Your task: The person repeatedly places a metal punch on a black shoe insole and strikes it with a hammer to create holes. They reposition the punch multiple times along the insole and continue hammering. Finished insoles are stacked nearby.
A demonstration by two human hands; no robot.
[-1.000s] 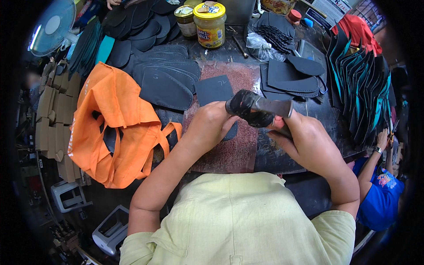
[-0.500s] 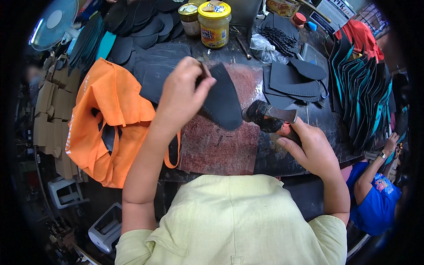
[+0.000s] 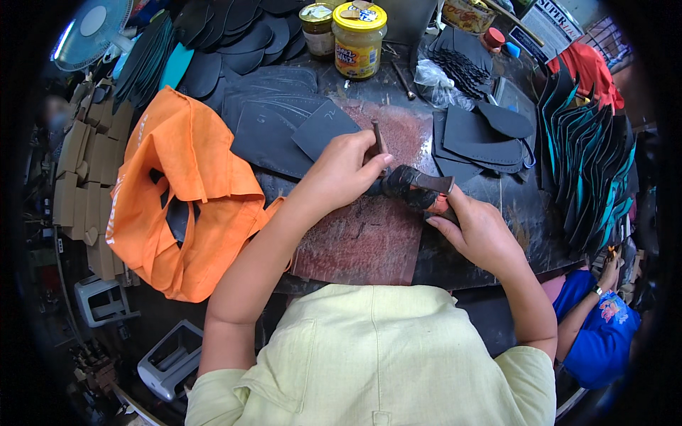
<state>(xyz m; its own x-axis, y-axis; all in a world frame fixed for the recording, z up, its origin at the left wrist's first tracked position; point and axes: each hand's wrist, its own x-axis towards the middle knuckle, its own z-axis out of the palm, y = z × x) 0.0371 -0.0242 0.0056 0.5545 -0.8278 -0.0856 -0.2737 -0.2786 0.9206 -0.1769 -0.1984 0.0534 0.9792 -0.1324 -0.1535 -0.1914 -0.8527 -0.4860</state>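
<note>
My left hand (image 3: 344, 170) is closed around a slim metal punch (image 3: 377, 133), which rises from between thumb and fingers. My right hand (image 3: 486, 231) grips a hammer (image 3: 408, 183) by its handle; the head is wrapped in black and has a flat metal end. The head hovers over the worn reddish mat (image 3: 355, 245), close to my left hand's fingertips. Just beyond my left hand, a black cut piece (image 3: 323, 129) rests on a fanned pile of similar pieces (image 3: 266, 138). The punch's lower end is hidden.
An orange cloth bag (image 3: 185, 184) lies left of the mat. To the right are stitched-edge black pieces (image 3: 483, 138) and a standing row of black and teal sheets (image 3: 586, 163). Behind stands a yellow-lidded jar (image 3: 357, 53). Another person in blue (image 3: 600, 330) is at the right.
The black piece that lay over the mat is now on the pile at the left. My left hand has moved right and nearer with the punch; the hammer has shifted slightly left.
</note>
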